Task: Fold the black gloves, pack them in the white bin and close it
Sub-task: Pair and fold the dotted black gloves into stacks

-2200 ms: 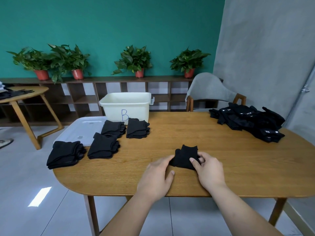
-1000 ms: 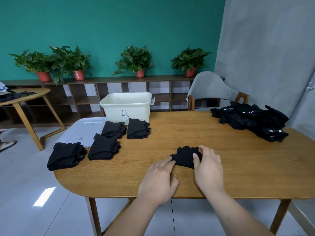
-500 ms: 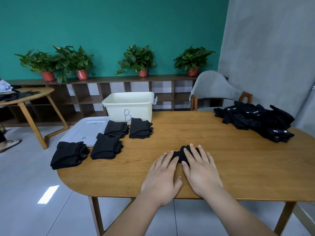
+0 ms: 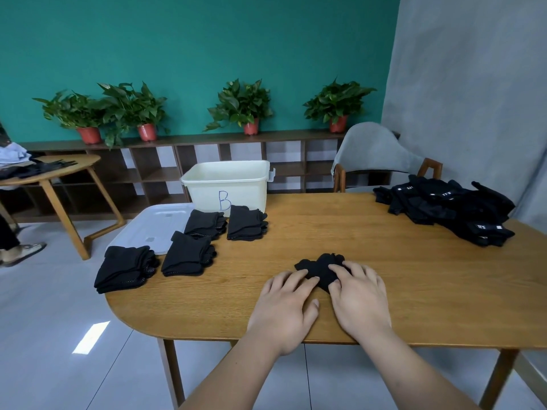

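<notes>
Left hand (image 4: pixel 285 303) palm-down on the round-ended wooden bench (image 4: pixel 429 285), fingers straight, tips touching the near left edge of a small black fabric glove bundle (image 4: pixel 321 266). Right hand (image 4: pixel 359 297) likewise flat, fingers spread over the bundle's near right part and pressing it onto the wood. Nothing pinched or curled round by either hand. Bundle close to the bench's front edge, about midway across, its far half uncovered and lumpy.

Bare wood from there to four stacks of folded black gloves on the left: near-left stack (image 4: pixel 124 269) at the bench's rounded end, second stack (image 4: pixel 188 257) just beside it, third stack (image 4: pixel 205 223) and fourth stack (image 4: pixel 245 223) side by side further back. Flat white plastic lid (image 4: pixel 154 226) lying behind and between them; touching or overlapped at its edges, hard to tell which. Open-topped white plastic bin (image 4: pixel 228 187) with a blue "B" at the far edge, directly behind the two far stacks, those two standing between the hands and the bin.

Far right, well apart from the hands, a loose heap of unfolded black gloves (image 4: pixel 444 208) with small white labels. Grey padded chair (image 4: pixel 373 152) behind the bench. Beyond, a low dark wooden shelf (image 4: pixel 207 161) with potted green plants (image 4: pixel 241 105) against a teal wall, and at left a second wooden table (image 4: pixel 50 170).
</notes>
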Motion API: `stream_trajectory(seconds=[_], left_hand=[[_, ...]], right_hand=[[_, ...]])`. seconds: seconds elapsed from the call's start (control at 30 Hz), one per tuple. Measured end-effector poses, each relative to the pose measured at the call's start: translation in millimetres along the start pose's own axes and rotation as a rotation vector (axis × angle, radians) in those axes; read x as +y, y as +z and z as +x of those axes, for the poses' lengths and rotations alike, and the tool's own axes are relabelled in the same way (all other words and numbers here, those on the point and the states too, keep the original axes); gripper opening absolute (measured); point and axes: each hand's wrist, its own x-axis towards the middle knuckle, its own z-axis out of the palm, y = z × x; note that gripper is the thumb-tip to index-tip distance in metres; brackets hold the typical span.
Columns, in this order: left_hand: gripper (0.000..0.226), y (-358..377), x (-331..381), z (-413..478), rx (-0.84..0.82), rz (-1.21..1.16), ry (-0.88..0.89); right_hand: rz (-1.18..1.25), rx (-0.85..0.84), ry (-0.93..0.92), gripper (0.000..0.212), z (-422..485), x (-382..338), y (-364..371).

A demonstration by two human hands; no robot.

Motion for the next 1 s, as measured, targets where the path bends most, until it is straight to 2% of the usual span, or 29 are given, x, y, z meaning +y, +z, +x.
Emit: stream_trajectory(seconds=[0.13,0.23,0.3,0.47,0.63,0.73,0.83,1.0], left_hand=[[0.055,1,1,1,0.017,-0.033,-0.098],[0.057,4,-1,2,0.045,-0.041,-0.158],[0.056,4,-2,2,0.066,-0.045,-0.2],[0.056,1,1,4,0.109,-0.082,-0.274],[0.043,-1,0,-2,0.218,-0.153,-0.273],[0.041,-6,-2,-7,0.248,-0.224,-0.314],[0.037,-16,-11,-11,0.264,-0.32,-0.439],[0.034,-33,-33,-22,0.218,-0.224,-0.49]], right_hand=[[-0.002,0.028,-0.054,0.048,-3,-1,-3],[0.003,-0.126,-0.189,0.053,-1,-5,-5],[0.005,-0.192,-0.208,0.054,1,-6,-6],[0.049,-0.049,-0.177,0.05,-4,-6,-4],[0.035,-0.057,-0.191,0.047,-4,-6,-2],[0.046,-0.039,-0.292,0.054,-7,-7,-2],[0.081,-0.005,-0.411,0.048,-9,-9,-1],[0.077,-0.077,-0.515,0.052,-10,-24,-2]])
